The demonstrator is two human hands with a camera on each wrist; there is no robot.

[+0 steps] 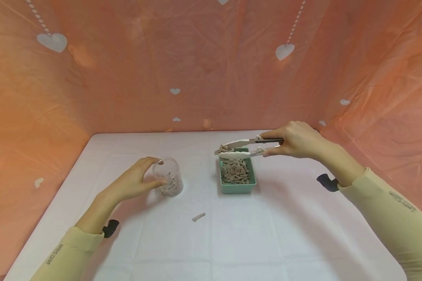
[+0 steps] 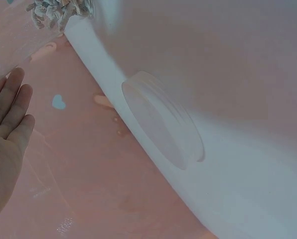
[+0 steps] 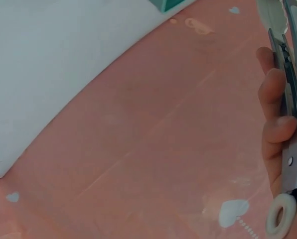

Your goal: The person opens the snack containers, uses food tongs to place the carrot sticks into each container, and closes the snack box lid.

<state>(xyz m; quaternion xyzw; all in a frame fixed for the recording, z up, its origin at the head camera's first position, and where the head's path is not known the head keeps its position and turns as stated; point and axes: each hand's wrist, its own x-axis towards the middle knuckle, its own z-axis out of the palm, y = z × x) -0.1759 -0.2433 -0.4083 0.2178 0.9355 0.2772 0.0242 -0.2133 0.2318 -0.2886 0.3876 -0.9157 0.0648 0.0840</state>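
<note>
In the head view my left hand [image 1: 135, 179] curls its thumb and fingers round a clear jar [image 1: 168, 177] partly filled with greyish-brown strips. My right hand [image 1: 297, 140] grips metal tongs with white tips [image 1: 237, 155]. A clump of strips [image 1: 224, 149] is between the tips, over the far left part of a green tray [image 1: 238, 189] of similar strips. The right wrist view shows curled fingers [image 3: 275, 112] round the tongs [image 3: 294, 144]. At the left edge of the left wrist view is my left hand [image 2: 6, 129], with strips [image 2: 59, 11] above it.
One loose strip [image 1: 198, 217] lies on the white table [image 1: 246, 238], nearer than the jar and tray. In the left wrist view a clear round lid-like piece [image 2: 161, 119] lies on the table. Orange cloth [image 1: 211, 66] with hearts stands behind and at both sides.
</note>
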